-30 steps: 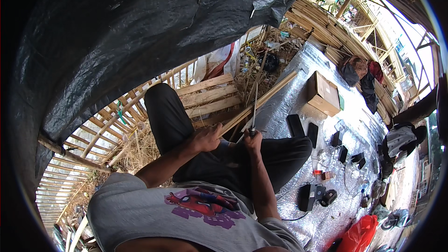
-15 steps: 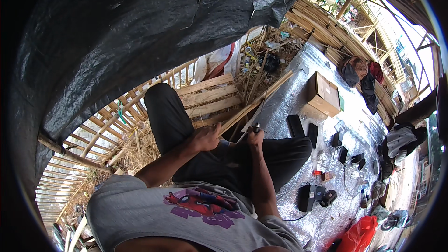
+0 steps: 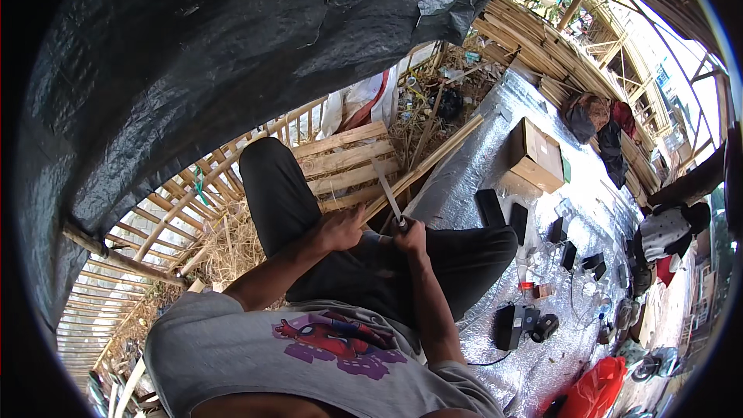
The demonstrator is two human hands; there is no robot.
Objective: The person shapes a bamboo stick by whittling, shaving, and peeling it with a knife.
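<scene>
Bamboo strip (image 3: 422, 170) runs long and diagonal in the head view, from the lap up and right toward the silver mat (image 3: 495, 162). Left hand (image 3: 340, 226) is closed around its near end, just beside the right hand (image 3: 409, 236). Right hand is clenched on a knife (image 3: 389, 197) (blade pointing up and away), set against the strip between the hands. Wooden pallet (image 3: 340, 162) lies behind.

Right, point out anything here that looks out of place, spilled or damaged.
Nothing looks spilled or broken. The left hand steadies a long bamboo strip while the right hand holds a knife, blade upward, close over the lap. Small dark devices lie scattered loosely on the silver mat, not in any order.
</scene>
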